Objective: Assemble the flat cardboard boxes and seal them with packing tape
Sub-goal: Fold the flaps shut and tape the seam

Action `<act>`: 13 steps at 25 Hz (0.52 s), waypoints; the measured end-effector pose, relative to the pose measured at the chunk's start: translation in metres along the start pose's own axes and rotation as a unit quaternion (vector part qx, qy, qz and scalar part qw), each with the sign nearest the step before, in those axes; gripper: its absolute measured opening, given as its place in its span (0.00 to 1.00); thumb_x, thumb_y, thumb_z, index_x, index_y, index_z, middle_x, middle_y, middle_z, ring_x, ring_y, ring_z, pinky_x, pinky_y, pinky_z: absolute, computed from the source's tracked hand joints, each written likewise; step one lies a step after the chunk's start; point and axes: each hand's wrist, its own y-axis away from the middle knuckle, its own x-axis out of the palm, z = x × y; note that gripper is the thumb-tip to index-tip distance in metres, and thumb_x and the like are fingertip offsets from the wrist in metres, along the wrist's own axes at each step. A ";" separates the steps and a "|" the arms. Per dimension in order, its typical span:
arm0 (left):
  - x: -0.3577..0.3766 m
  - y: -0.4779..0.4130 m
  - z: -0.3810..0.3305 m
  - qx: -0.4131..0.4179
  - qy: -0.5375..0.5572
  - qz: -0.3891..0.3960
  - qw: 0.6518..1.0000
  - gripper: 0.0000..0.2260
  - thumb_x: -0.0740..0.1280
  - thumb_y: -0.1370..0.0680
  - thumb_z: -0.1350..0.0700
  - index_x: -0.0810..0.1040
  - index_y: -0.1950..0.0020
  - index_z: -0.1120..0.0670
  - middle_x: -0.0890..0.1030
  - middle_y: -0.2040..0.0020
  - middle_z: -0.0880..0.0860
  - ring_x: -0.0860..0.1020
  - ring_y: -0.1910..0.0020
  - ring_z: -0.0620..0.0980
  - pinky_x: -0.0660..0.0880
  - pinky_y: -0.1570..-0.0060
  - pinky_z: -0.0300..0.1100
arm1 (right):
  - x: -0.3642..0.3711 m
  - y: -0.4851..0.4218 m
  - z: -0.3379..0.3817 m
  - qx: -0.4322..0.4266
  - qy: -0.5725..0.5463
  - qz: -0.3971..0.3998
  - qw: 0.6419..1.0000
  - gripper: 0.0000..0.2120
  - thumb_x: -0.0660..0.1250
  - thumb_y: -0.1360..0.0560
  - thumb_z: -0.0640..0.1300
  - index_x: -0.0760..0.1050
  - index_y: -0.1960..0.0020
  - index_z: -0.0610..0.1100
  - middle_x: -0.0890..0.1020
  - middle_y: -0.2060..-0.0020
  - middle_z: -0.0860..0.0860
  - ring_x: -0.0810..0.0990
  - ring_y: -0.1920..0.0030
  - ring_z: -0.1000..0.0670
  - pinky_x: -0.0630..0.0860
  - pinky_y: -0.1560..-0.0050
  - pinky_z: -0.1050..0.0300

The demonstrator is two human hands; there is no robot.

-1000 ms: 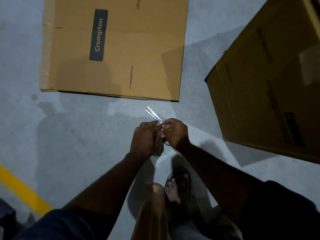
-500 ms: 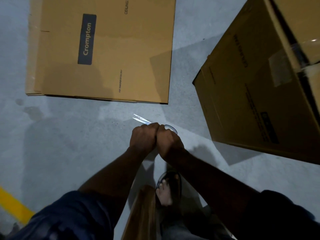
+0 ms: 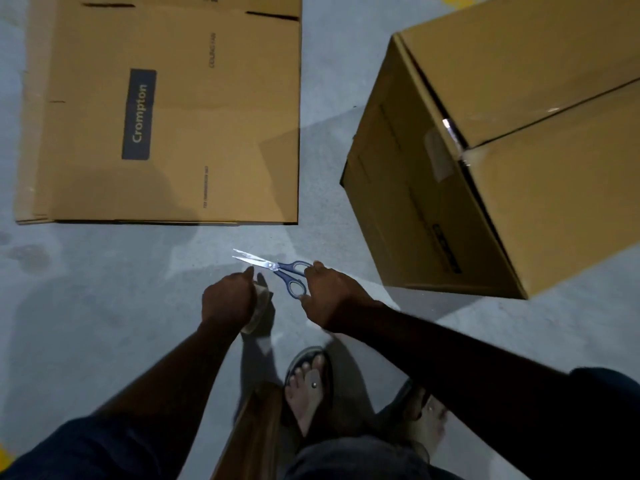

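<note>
A: Where is everything?
B: The scissors [image 3: 273, 266] seem to lie on the floor [image 3: 104, 306], blades slightly apart. Just left of them the left hand [image 3: 227, 301] curls its fingers round a pale roll [image 3: 259, 306], probably the tape. The right hand [image 3: 329, 299] touches the handle loops with thumb and one fingertip [image 3: 303, 296]; gripping or not, I cannot tell.
A: The boxes?
B: Flat cardboard [image 3: 207, 116] beyond the scissors, assembled box [image 3: 519, 185] to their right.
A: Advice?
B: Park the scissors within reach, then raise the flat.

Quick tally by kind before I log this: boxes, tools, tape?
Assembled cardboard box: 1
Flat Crompton box: 1 on top; layers beneath uncountable
Scissors: 1
Tape roll, in left hand: 1
Total: 4
</note>
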 end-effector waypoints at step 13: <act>-0.104 0.037 -0.051 -0.036 0.192 0.054 0.979 0.30 0.61 0.17 0.43 0.62 0.21 0.60 0.73 0.28 0.59 0.73 0.31 0.58 0.69 0.33 0.50 | -0.152 0.197 0.003 -0.139 -0.105 -0.168 0.970 0.16 0.63 0.18 0.51 0.75 0.33 0.47 0.81 0.41 0.52 0.79 0.46 0.58 0.75 0.47 0.61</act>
